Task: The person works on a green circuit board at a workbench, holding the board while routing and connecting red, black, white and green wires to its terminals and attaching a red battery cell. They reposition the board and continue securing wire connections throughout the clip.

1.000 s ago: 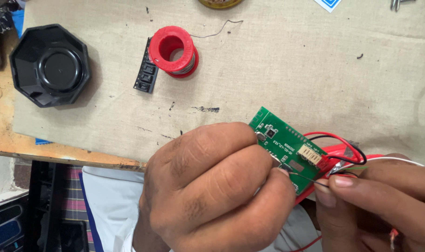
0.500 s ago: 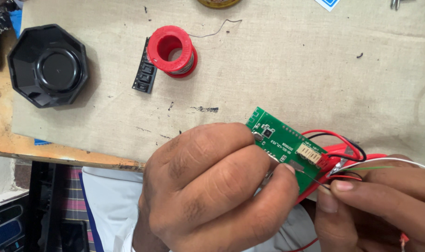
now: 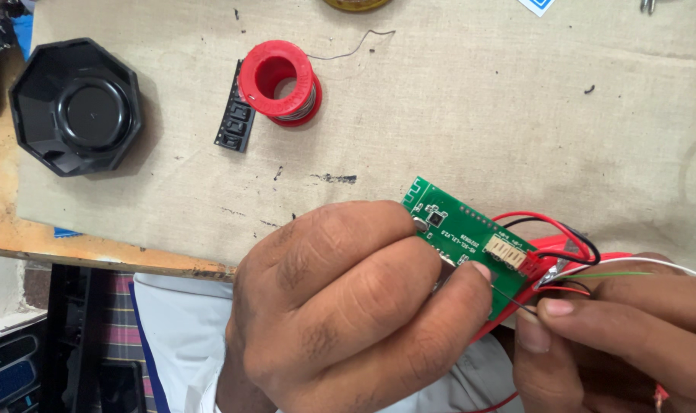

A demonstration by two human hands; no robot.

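The left hand (image 3: 355, 306) is curled tight around a small green circuit board (image 3: 470, 241) — held just above the near edge of the bench mat (image 3: 478, 107). The right hand (image 3: 623, 336) pinches a thin wire (image 3: 516, 300) at the board's corner, beside red and black wires (image 3: 562, 233). A red solder spool (image 3: 279, 82) lies well apart.

I see a green circuit board (image 3: 470, 245) carrying a cream connector (image 3: 508, 252), with red, black, white and green wires (image 3: 569, 245). A red spool (image 3: 279, 82), a black octagonal dish (image 3: 76, 107) and a black strip (image 3: 235, 118) lie on the beige mat (image 3: 478, 99).
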